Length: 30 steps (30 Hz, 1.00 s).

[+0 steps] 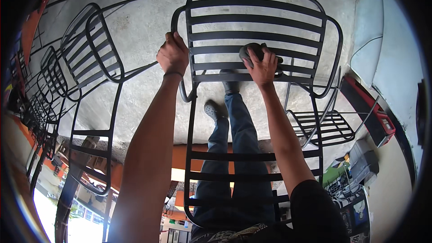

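Note:
In front of me stands a black metal chair frame (256,37) with a slatted seat and a slatted back. My left hand (173,54) is closed around the tube of its left armrest. Over the seat slats, right of the middle, my right hand (261,65) grips a dark, bunched cloth or pad (253,50) and presses it against the metal. The cloth's exact kind is hard to make out under the fingers. The chair's back slats (252,157) lie nearer to me, in front of my legs.
More black chair frames (92,58) crowd the left side. Another slatted chair frame (321,123) is at the right, beside a long red and black object (366,108). My shoes (215,109) are on the grey concrete floor (139,31) below the chair.

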Motion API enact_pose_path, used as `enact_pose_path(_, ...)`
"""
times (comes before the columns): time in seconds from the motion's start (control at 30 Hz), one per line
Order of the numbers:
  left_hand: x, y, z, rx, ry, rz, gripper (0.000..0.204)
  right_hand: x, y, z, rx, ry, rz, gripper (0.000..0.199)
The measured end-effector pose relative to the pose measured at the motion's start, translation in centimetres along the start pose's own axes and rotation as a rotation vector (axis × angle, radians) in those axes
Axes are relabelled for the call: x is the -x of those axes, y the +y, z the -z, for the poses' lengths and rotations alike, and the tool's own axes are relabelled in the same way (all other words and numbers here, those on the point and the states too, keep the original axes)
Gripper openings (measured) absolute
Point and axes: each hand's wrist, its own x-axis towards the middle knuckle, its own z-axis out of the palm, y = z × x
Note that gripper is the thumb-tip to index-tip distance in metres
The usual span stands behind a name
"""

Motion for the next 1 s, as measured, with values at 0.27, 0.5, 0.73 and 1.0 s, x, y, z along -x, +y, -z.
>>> enact_pose_path(0.27,-0.3,-0.2,0.2,-0.030,-0.017,0.017,0.030,1.3,9.1,2.8,0.229,0.093,-0.219,0.048)
enact_pose_path(0.5,0.0,-0.1,0.0,0.009,-0.048,0.007,0.029,-1.3,9.6,2.7,0.295,0.292,-1.124,0.049)
enact_pose_path(0.73,-0.5,0.0,-0.1,0.015,-0.063,0.009,0.029,0.4,-3.3,-0.1,0.155,0.230,-0.466,0.039)
enact_pose_path(1.0,-1.2,1.1,-0.3,-0.034,-0.032,-0.025,0.029,-0.7,-21.2,-4.9,-0.361,-0.147,-0.045,0.034)
